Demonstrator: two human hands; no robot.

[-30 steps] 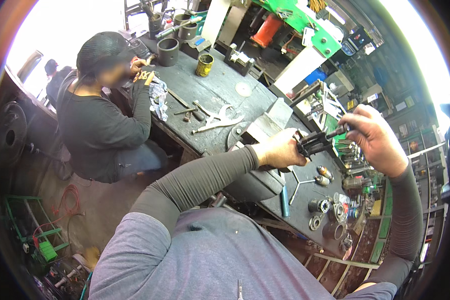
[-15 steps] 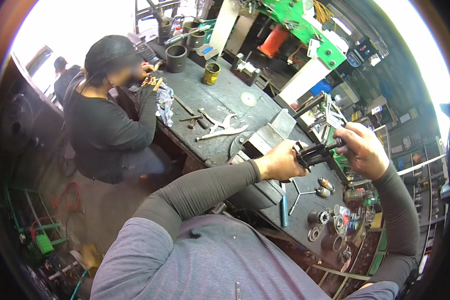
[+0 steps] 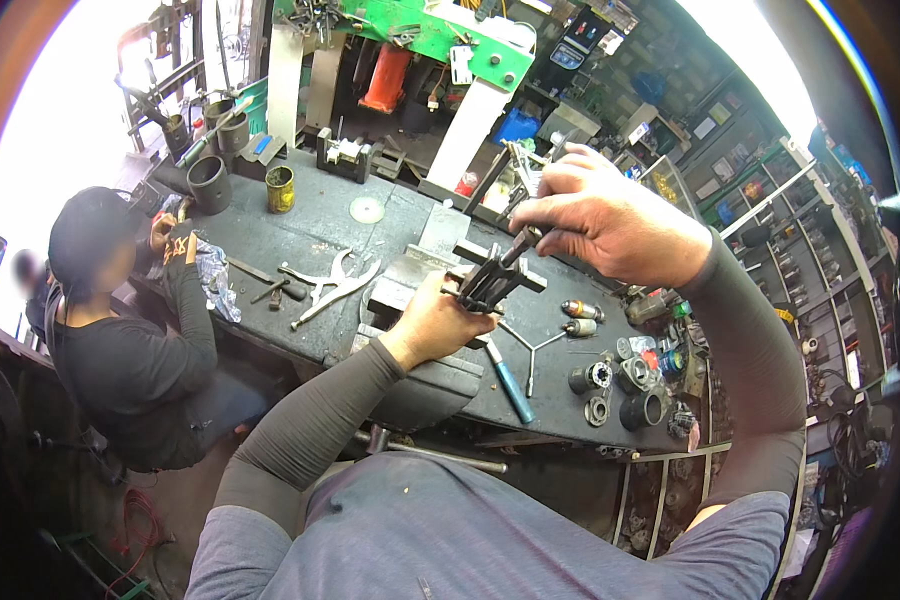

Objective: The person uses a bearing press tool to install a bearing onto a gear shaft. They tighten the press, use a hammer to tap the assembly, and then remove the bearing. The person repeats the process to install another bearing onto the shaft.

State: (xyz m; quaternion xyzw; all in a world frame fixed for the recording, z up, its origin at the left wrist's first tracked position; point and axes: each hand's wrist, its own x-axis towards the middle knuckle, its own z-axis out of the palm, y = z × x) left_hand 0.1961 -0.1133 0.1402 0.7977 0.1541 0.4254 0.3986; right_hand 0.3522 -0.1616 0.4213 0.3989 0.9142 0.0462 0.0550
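My left hand [image 3: 435,325] is wrapped round a black metal puller [image 3: 490,283] with several arms and a central screw, held over the bench vise [image 3: 425,380]. At the upper end of that screw, my right hand [image 3: 610,222] has its thumb and fingers pinched together round the screw's head. The fingertips partly hide the head. To the left of the vise lies a pale forked metal tool [image 3: 332,287]. A three-armed wrench [image 3: 531,350] and a teal-handled tool [image 3: 510,385] rest on the bench to the right.
At the left, a co-worker [image 3: 120,330] leans over a crumpled cloth [image 3: 213,275]. Metal cylinders [image 3: 209,184] and a yellow can [image 3: 281,190] stand at the back. A green press frame [image 3: 490,60] rises behind the workbench [image 3: 310,235]. Round metal parts [image 3: 642,408] crowd the right end.
The view has swung to the right, so the bench and co-worker appear farther left. My right hand has shifted round the screw's end; my left hand still holds the puller.
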